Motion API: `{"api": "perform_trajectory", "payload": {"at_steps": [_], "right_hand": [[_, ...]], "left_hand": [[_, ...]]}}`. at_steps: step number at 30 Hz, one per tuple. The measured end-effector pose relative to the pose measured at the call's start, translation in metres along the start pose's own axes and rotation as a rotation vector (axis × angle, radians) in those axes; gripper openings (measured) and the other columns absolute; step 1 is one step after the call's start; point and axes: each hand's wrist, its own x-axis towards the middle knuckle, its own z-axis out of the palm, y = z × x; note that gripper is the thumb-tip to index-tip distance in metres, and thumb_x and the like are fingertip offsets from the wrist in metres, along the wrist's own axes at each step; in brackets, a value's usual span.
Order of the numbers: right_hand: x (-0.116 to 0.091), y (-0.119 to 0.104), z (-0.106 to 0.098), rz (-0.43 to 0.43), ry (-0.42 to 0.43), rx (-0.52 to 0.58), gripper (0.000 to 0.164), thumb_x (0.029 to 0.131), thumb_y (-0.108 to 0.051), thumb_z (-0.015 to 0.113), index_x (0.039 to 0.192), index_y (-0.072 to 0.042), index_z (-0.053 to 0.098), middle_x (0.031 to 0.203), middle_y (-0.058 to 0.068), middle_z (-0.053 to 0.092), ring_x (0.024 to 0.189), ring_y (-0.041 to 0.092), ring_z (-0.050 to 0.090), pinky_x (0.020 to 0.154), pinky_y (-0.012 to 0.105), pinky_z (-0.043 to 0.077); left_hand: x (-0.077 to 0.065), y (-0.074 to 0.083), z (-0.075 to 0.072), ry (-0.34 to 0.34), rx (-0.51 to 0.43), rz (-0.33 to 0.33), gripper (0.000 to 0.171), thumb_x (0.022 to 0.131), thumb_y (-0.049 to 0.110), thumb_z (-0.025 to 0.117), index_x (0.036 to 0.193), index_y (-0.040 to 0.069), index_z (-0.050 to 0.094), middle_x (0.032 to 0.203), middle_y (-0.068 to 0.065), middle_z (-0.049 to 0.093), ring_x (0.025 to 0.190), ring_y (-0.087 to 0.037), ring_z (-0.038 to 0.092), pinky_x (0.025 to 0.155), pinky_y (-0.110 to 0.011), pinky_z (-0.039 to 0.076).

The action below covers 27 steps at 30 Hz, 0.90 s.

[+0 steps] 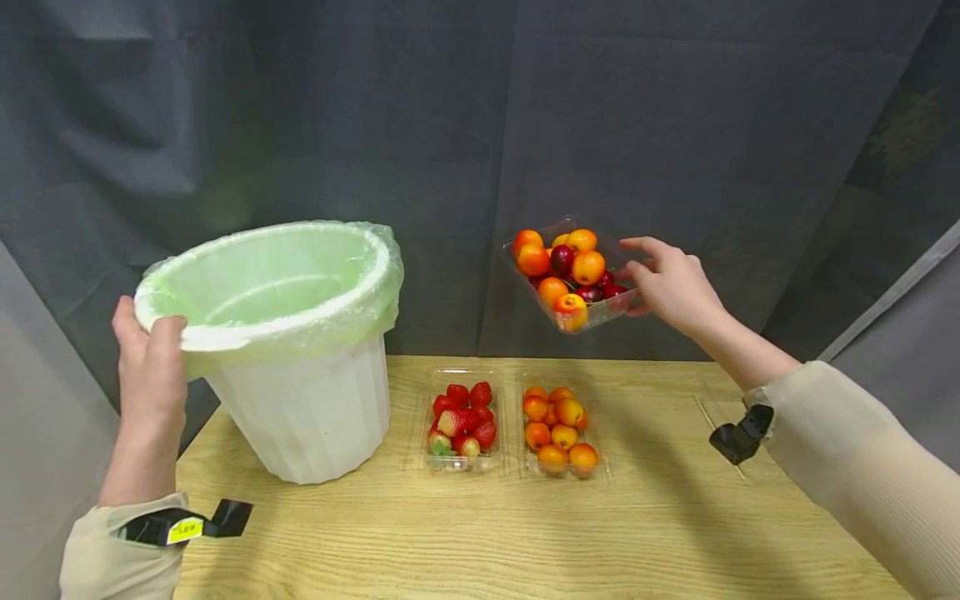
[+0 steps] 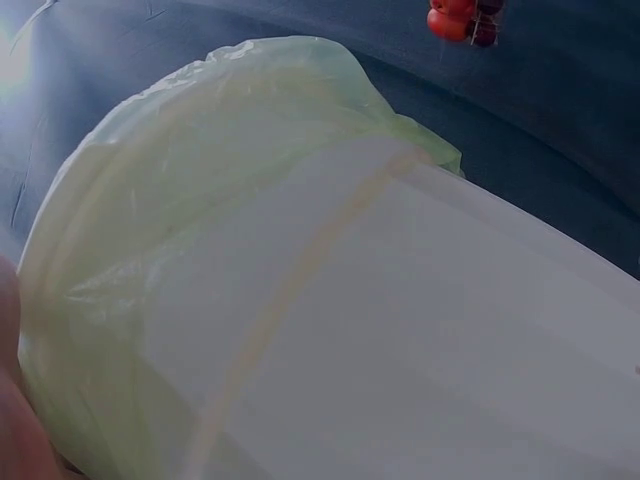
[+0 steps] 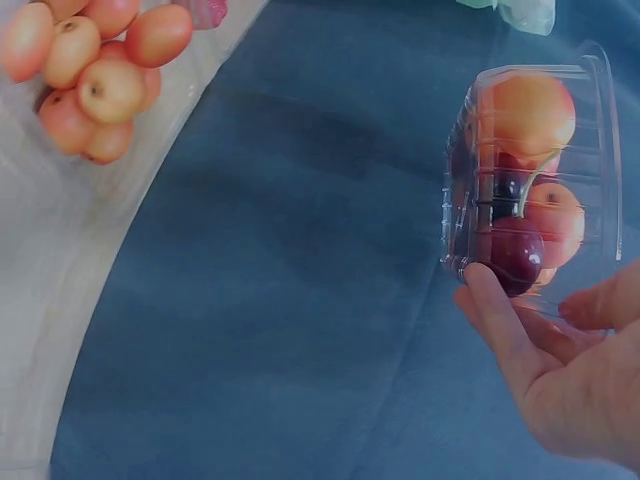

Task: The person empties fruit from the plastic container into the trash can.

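My left hand grips the near left rim of a white bin lined with a pale green bag; the bin stands tilted on the table's left end. My right hand holds a clear plastic punnet of orange and dark red fruit up in the air, tilted toward the bin, with fingers under its right end. The right wrist view shows the punnet pinched by the fingertips.
Two more clear punnets lie on the wooden table: one with strawberries, one with orange fruit. A dark curtain hangs behind the table's far edge.
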Motion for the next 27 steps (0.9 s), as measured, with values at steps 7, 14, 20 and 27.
{"api": "perform_trajectory", "payload": {"at_steps": [7,14,20,27], "right_hand": [[0.006,-0.018,0.002,-0.018,-0.009,-0.005,0.044,0.097,-0.019,0.037,0.140,-0.011,0.034,0.116,0.019,0.059,0.071,0.017,0.067,0.060,0.031,0.053],[0.010,-0.032,0.005,-0.042,-0.012,-0.007,0.043,0.096,-0.018,0.039,0.139,-0.011,0.036,0.114,0.020,0.060,0.071,0.018,0.067,0.061,0.031,0.053],[0.014,-0.046,0.008,-0.052,-0.024,-0.011,0.042,0.097,-0.018,0.039,0.138,-0.011,0.037,0.112,0.020,0.061,0.072,0.019,0.067,0.060,0.030,0.053],[0.021,-0.063,0.013,-0.066,-0.034,-0.018,0.041,0.096,-0.015,0.039,0.137,-0.010,0.039,0.113,0.019,0.061,0.070,0.019,0.066,0.059,0.030,0.053]], "left_hand": [[0.000,-0.001,0.000,0.001,-0.003,-0.003,0.068,0.089,0.029,0.035,0.146,0.029,-0.003,0.153,0.005,0.003,0.134,-0.008,0.009,0.110,-0.030,0.004],[-0.001,-0.001,0.002,-0.003,-0.036,0.028,0.068,0.089,0.026,0.035,0.146,0.025,-0.003,0.153,0.003,0.003,0.134,-0.009,0.011,0.109,-0.030,0.003],[-0.002,0.001,0.001,0.012,-0.001,0.010,0.068,0.089,0.027,0.034,0.146,0.027,-0.003,0.153,0.003,0.004,0.134,-0.008,0.011,0.109,-0.028,0.005],[-0.001,0.000,0.000,0.022,0.008,0.003,0.067,0.090,0.028,0.034,0.146,0.028,-0.002,0.153,0.004,0.005,0.134,-0.008,0.012,0.109,-0.028,0.006]]}}
